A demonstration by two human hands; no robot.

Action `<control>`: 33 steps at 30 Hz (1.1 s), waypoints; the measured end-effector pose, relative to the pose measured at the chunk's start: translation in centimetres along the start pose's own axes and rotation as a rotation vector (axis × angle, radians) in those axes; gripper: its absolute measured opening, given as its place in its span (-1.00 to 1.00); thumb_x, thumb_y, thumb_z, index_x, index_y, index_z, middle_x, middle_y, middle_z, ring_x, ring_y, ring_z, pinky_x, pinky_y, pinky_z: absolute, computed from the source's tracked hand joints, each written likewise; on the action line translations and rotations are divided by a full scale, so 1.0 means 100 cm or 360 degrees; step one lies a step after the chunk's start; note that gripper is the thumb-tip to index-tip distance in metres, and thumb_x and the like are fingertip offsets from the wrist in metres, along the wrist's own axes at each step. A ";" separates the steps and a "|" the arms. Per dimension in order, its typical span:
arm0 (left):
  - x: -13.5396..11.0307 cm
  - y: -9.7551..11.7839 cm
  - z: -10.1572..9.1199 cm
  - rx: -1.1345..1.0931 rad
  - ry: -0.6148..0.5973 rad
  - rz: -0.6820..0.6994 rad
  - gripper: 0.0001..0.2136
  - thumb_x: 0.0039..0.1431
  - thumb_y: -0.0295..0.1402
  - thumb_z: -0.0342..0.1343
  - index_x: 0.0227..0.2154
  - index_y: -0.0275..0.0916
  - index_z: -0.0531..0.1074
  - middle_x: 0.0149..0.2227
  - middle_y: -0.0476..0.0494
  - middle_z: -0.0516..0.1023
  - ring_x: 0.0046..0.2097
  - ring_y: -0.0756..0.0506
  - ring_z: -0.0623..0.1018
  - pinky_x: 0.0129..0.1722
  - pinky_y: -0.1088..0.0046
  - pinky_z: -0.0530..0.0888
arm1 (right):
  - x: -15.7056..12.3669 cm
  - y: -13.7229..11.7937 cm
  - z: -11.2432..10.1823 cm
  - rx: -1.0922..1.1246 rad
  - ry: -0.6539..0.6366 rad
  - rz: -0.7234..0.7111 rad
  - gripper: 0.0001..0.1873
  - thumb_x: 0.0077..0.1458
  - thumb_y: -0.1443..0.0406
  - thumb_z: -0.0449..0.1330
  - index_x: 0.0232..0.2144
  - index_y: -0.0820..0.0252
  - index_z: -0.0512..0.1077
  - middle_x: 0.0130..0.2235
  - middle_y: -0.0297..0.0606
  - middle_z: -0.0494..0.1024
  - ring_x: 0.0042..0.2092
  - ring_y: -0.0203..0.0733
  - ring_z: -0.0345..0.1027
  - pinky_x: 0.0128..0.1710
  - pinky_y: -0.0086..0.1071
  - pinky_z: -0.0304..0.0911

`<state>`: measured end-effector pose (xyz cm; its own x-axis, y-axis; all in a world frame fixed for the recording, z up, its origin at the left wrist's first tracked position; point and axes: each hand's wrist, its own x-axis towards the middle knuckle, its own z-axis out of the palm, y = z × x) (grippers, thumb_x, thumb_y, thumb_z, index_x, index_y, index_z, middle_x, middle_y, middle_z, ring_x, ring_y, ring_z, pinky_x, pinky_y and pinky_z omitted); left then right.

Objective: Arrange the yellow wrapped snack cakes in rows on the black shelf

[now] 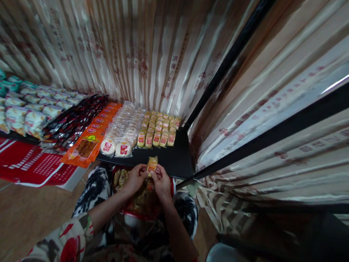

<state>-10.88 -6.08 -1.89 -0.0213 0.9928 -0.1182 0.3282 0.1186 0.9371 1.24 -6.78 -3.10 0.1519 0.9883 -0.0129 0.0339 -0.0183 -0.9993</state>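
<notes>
Pinching a yellow snack packet [152, 163], left hand [135, 178] and right hand [161, 182] together.
I'd hold it upright, label outward.

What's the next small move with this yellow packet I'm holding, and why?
Probably set the yellow packet down on the bare black shelf, just in front of the yellow rows. The left hand and right hand both pinch it right before that open strip, and the rows hold matching packets.
</notes>
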 end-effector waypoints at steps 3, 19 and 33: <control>0.009 0.011 0.003 0.0133 0.0083 0.0101 -0.74 0.06 -0.41 0.02 -0.15 -0.29 0.36 -0.23 -0.13 0.46 -0.34 0.03 0.45 -0.22 0.43 0.43 | 0.020 -0.001 -0.004 -0.0055 0.0029 -0.0089 -0.67 -0.04 0.24 0.14 -0.17 0.17 0.36 -0.20 -0.18 0.53 -0.20 -0.16 0.42 -0.14 -0.26 0.34; 0.061 0.016 0.023 0.0658 0.0010 0.0774 -0.53 -0.02 -0.64 -0.14 0.01 -0.29 0.26 0.13 -0.22 0.27 0.15 -0.13 0.25 0.14 0.16 0.25 | 0.107 -0.007 0.004 -0.0649 0.0324 -0.0239 -0.76 0.00 0.20 0.09 -0.27 0.18 0.29 -0.31 -0.22 0.47 -0.34 -0.21 0.37 -0.31 -0.33 0.31; 0.070 0.006 0.027 0.0710 0.0062 0.0809 -0.50 -0.06 -0.65 -0.17 0.00 -0.31 0.30 0.09 -0.23 0.32 0.12 -0.09 0.29 0.14 0.23 0.29 | 0.108 0.003 0.007 -0.0824 0.0428 -0.0399 -0.78 0.04 0.22 0.05 -0.24 0.20 0.29 -0.26 -0.21 0.37 -0.35 -0.23 0.26 -0.28 -0.34 0.25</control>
<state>-8.32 0.93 -3.08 0.2074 0.9240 0.3213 0.6645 -0.3741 0.6470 2.16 4.04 -3.55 0.3178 0.9007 0.2962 0.5636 0.0718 -0.8229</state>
